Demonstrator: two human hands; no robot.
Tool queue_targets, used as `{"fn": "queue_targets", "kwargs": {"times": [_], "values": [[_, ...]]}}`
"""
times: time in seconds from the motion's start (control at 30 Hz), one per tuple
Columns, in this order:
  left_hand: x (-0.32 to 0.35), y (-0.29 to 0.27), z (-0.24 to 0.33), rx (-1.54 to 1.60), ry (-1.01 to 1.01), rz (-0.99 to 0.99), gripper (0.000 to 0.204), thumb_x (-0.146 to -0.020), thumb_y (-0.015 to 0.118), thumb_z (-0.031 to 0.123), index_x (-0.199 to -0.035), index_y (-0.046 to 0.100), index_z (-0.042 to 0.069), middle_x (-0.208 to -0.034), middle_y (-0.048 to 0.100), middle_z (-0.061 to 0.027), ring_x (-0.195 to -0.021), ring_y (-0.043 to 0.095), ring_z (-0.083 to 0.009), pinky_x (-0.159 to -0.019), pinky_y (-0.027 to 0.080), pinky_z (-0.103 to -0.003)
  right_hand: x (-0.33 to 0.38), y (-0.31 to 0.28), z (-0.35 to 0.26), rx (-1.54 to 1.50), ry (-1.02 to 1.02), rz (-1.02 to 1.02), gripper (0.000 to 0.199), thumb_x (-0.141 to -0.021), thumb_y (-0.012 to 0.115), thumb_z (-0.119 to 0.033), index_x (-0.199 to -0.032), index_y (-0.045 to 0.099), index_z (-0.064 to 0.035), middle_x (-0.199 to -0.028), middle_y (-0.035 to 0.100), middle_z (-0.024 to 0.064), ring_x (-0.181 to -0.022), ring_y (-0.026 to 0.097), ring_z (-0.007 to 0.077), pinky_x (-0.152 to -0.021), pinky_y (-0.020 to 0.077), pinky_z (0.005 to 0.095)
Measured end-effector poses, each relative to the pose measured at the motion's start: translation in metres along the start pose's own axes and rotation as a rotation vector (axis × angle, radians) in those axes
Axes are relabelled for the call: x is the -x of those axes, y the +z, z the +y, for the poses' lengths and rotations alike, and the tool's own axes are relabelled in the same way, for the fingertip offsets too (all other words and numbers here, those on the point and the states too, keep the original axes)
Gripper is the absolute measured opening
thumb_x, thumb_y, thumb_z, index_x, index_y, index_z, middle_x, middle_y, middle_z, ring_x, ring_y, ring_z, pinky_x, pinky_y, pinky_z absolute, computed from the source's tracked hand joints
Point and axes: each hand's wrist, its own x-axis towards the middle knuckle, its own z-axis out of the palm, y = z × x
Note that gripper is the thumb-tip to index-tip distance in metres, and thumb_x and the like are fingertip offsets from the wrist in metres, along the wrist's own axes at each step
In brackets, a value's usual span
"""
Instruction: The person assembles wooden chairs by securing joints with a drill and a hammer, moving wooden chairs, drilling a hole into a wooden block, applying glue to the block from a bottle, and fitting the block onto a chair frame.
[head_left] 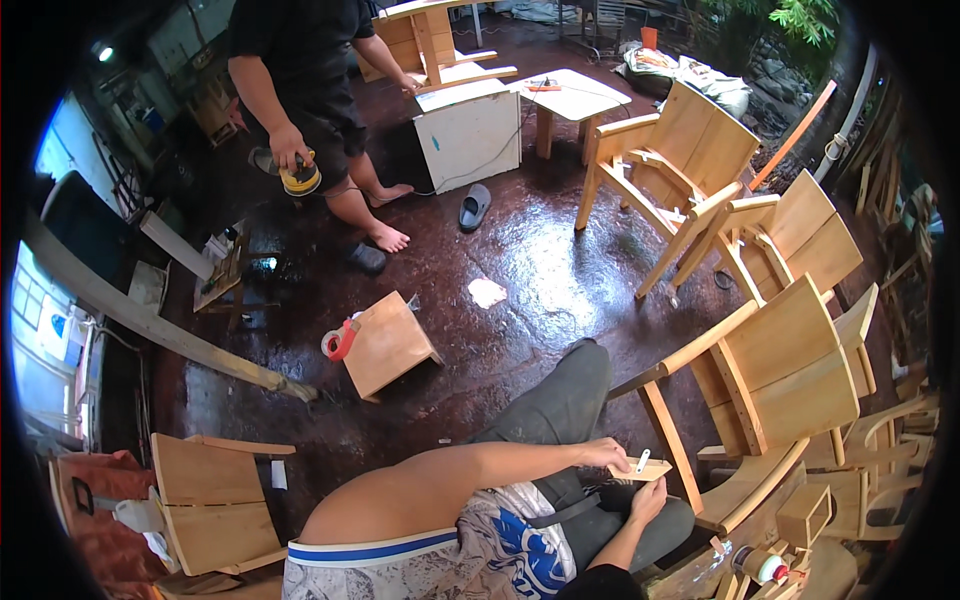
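A small pale wooden piece [652,470] is between my hands above my bent right leg. My left hand [604,456] has its fingers closed on the piece's left end, beside a narrow white strip [643,460] lying against the wood. Whether the fingers also grip this strip, I cannot tell. From below, my right hand [648,500] grips the piece's near side. Close to my right hand stands a wooden chair [790,380].
Several wooden armchairs [690,150] stand at the right. A red tape dispenser [340,340] leans by a low wooden stool [385,345]. Ahead, a barefoot person holds a yellow-and-black power tool [300,180] beside a white cabinet [468,140]. A glue-like bottle [760,565] lies lower right.
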Motion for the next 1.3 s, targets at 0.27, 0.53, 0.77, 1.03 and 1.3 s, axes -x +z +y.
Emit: {"fn": "queue_targets", "kwargs": {"times": [0.27, 0.53, 0.77, 1.03, 1.3], "values": [[-0.004, 0.000, -0.009, 0.055, 0.017, 0.024, 0.027, -0.077, 0.078, 0.032, -0.080, 0.076, 0.005, -0.073, 0.066, -0.0025, -0.071, 0.057, -0.0117, -0.063, 0.040, -0.031, 0.000, 0.001, -0.002, 0.006, 0.021, -0.027, 0.035, -0.101, 0.045, -0.028, -0.115, 0.066, -0.0032, -0.105, 0.069, 0.0244, -0.100, 0.064, 0.0456, -0.084, 0.0485, 0.0493], [-0.005, -0.002, -0.011, 0.067, 0.024, 0.029, 0.026, -0.076, 0.079, 0.031, -0.082, 0.077, 0.005, -0.072, 0.067, -0.0021, -0.071, 0.058, -0.0114, -0.064, 0.042, -0.030, 0.000, 0.002, -0.008, 0.021, 0.057, -0.054, 0.037, -0.101, 0.045, -0.028, -0.118, 0.066, -0.0036, -0.108, 0.069, 0.0237, -0.103, 0.064, 0.0442, -0.086, 0.0490, 0.0479], [0.002, -0.002, 0.001, -0.034, -0.006, 0.026, 0.029, -0.077, 0.078, 0.032, -0.086, 0.077, 0.005, -0.077, 0.069, -0.0039, -0.075, 0.060, -0.0121, -0.066, 0.043, -0.031, 0.001, 0.002, -0.003, 0.036, 0.028, -0.018, 0.037, -0.101, 0.046, -0.029, -0.119, 0.067, -0.0042, -0.108, 0.070, 0.0231, -0.102, 0.065, 0.0439, -0.086, 0.0493, 0.0476], [0.001, -0.003, 0.000, 0.016, 0.006, 0.013, 0.028, -0.078, 0.078, 0.033, -0.080, 0.075, 0.005, -0.072, 0.066, -0.0032, -0.071, 0.057, -0.0117, -0.064, 0.041, -0.031, 0.000, 0.001, -0.005, 0.053, 0.045, -0.020, 0.036, -0.100, 0.046, -0.029, -0.119, 0.067, -0.0060, -0.107, 0.070, 0.0230, -0.101, 0.065, 0.0441, -0.085, 0.0492, 0.0488], [0.000, 0.000, -0.004, -0.045, -0.048, 0.009, 0.027, -0.081, 0.076, 0.031, -0.091, 0.077, 0.006, -0.080, 0.069, -0.0008, -0.076, 0.059, -0.0092, -0.066, 0.043, -0.028, 0.006, -0.003, -0.006, 0.012, -0.004, -0.018, 0.036, -0.101, 0.045, -0.029, -0.117, 0.067, -0.0055, -0.106, 0.070, 0.0219, -0.101, 0.065, 0.0435, -0.085, 0.0496, 0.0472]]}}
